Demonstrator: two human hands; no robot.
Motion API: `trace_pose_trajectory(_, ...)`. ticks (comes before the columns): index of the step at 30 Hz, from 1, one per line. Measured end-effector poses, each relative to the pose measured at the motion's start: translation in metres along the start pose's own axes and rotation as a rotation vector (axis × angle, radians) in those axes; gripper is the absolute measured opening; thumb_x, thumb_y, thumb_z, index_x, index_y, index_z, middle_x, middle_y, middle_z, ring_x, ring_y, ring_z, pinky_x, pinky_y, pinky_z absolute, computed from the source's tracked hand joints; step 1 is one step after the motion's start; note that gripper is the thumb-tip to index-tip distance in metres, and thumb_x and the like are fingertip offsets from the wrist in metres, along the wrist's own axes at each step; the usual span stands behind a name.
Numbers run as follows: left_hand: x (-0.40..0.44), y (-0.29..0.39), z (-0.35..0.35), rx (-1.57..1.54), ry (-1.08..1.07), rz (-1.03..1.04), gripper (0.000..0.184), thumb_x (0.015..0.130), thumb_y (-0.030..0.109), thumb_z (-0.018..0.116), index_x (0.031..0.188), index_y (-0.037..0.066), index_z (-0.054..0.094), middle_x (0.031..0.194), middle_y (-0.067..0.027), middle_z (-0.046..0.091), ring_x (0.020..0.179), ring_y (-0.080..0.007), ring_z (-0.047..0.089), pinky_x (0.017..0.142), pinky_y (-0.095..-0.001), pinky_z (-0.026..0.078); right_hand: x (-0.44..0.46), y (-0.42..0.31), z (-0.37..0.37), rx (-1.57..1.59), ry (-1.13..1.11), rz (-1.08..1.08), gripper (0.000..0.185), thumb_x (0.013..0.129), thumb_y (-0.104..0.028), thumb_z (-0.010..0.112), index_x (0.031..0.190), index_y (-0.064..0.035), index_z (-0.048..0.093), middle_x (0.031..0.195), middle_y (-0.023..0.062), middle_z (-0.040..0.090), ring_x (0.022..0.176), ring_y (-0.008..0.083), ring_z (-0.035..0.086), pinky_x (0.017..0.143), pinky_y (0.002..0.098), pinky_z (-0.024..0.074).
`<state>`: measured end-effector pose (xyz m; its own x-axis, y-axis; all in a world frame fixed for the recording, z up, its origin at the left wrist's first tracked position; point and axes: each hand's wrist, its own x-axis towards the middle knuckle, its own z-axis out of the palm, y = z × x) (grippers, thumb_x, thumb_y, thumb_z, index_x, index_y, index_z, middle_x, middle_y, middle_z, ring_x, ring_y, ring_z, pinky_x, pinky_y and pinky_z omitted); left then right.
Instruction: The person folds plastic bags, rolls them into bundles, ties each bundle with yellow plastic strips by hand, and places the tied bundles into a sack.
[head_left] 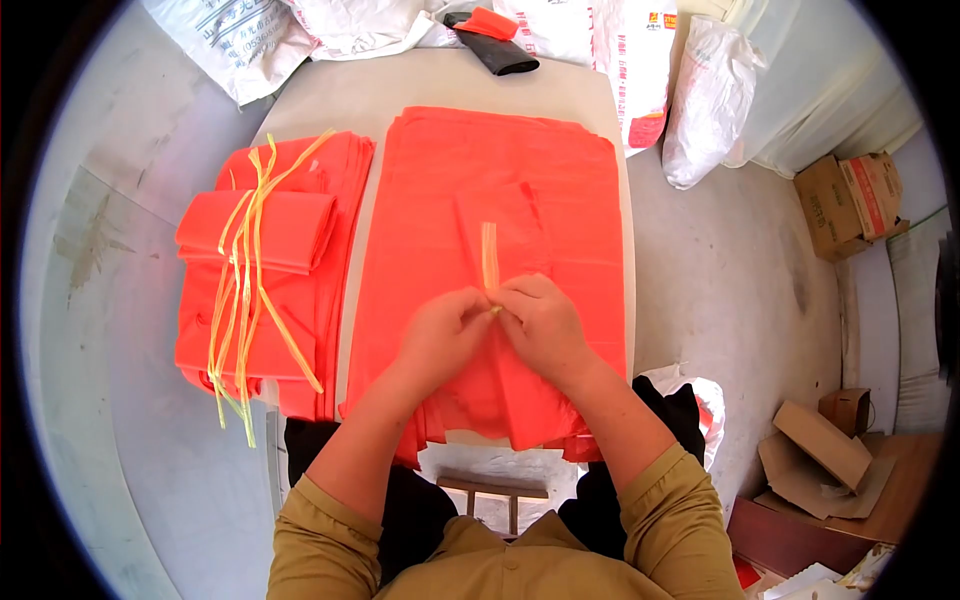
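A wide stack of red plastic bags lies flat on the table in front of me. Over its middle, my left hand and my right hand meet with fingertips pinched together. Both are closed on a yellow plastic strip, whose flat end sticks up past my fingers. A bit of yellow shows between the fingertips; whether it is knotted is hidden. Under the hands, a gathered, folded red bag rests on the stack.
On the left, more folded red bags carry a bunch of loose yellow strips. A black roll lies at the table's far edge, among white sacks. Cardboard boxes stand on the right; an opened carton sits lower right.
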<state>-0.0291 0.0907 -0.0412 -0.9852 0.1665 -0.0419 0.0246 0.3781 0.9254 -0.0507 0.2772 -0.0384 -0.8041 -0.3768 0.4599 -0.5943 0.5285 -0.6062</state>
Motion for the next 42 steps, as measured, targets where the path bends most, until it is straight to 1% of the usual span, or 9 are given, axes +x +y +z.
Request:
trace_pose_trajectory(3,0.0,0.002,0.0,0.006,-0.022,-0.001,0.007,0.103,0.005,0.062,0.104,-0.001,0.066,0.09,-0.0026,0.067,0.083,-0.0094,0.059,0.076,-0.0273,0.05,0.0,-0.003,-0.003,-0.028,-0.041,0.036,0.026,0.088,-0.004,0.068,0.114,-0.0047,0.072,0.096,0.0108,0.07,0.092,0.0314,0.067,0.075,0.0423,0.0557)
trace_pose_trajectory(7,0.001,-0.001,0.001,0.021,-0.003,-0.048,0.009,0.104,0.006,0.061,0.106,-0.001,0.066,0.092,-0.0033,0.069,0.086,-0.0101,0.061,0.078,-0.0279,0.051,0.006,-0.024,-0.015,0.217,-0.169,0.389,0.029,0.091,-0.002,0.066,0.119,-0.0037,0.069,0.095,0.0098,0.07,0.085,0.0235,0.065,0.076,0.0347,0.0535)
trace_pose_trajectory(10,0.001,-0.001,0.001,-0.007,-0.005,-0.064,0.01,0.104,0.008,0.061,0.108,0.0,0.066,0.094,-0.0039,0.07,0.088,-0.0108,0.063,0.079,-0.0287,0.052,0.006,-0.01,-0.015,0.58,-0.258,0.566,0.028,0.09,-0.004,0.064,0.118,-0.0018,0.067,0.096,0.0149,0.071,0.083,0.0297,0.069,0.077,0.0385,0.0547)
trace_pose_trajectory(18,0.004,-0.004,-0.001,-0.016,-0.07,-0.105,0.014,0.106,0.01,0.059,0.107,0.0,0.069,0.095,-0.0029,0.071,0.087,-0.0097,0.062,0.079,-0.0291,0.051,0.005,-0.009,-0.014,0.18,-0.191,0.136,0.015,0.088,-0.001,0.068,0.102,-0.0048,0.072,0.097,0.0133,0.069,0.087,0.0307,0.069,0.078,0.0396,0.056)
trace_pose_trajectory(25,0.008,-0.008,0.002,0.462,0.122,0.029,0.012,0.098,0.005,0.062,0.105,0.0,0.07,0.09,-0.0153,0.069,0.087,-0.0332,0.067,0.079,-0.0395,0.054,0.006,-0.002,-0.031,0.108,-0.291,0.047,0.009,0.085,-0.003,0.075,0.094,-0.006,0.075,0.111,0.0087,0.065,0.107,0.0315,0.063,0.092,0.0428,0.0518)
trace_pose_trajectory(30,0.007,-0.005,0.004,0.678,0.433,0.189,0.027,0.094,0.006,0.067,0.121,0.001,0.065,0.106,-0.0177,0.066,0.091,-0.0372,0.066,0.083,-0.0427,0.055,0.0,0.002,-0.044,-0.054,-0.235,0.087,0.043,0.087,-0.002,0.073,0.129,-0.008,0.066,0.141,0.0135,0.057,0.128,0.0341,0.057,0.107,0.0437,0.0496)
trace_pose_trajectory(34,0.0,0.003,-0.007,0.348,0.255,0.048,0.038,0.094,0.007,0.07,0.131,0.001,0.059,0.122,-0.0162,0.062,0.096,-0.029,0.067,0.086,-0.0386,0.055,-0.011,0.031,-0.047,0.086,-0.145,0.374,0.076,0.092,-0.005,0.071,0.16,-0.0068,0.037,0.155,0.0174,0.047,0.138,0.0311,0.054,0.11,0.0415,0.0496)
trace_pose_trajectory(36,-0.01,0.002,-0.009,0.189,0.03,-0.053,0.038,0.096,0.008,0.07,0.132,0.001,0.058,0.123,-0.0147,0.061,0.098,-0.024,0.067,0.087,-0.0361,0.055,-0.015,0.038,-0.045,0.164,-0.247,0.466,0.082,0.094,-0.006,0.07,0.164,-0.0066,0.028,0.154,0.0186,0.048,0.135,0.0298,0.056,0.108,0.04,0.051)
trace_pose_trajectory(42,-0.024,0.004,0.003,-0.105,-0.078,-0.174,0.036,0.105,0.021,0.064,0.136,0.003,0.058,0.119,-0.007,0.063,0.098,-0.0188,0.064,0.088,-0.036,0.054,-0.009,0.021,-0.051,0.456,-0.279,0.696,0.086,0.095,-0.01,0.07,0.165,-0.0037,0.021,0.156,0.0252,0.047,0.135,0.0325,0.056,0.111,0.0417,0.0465)
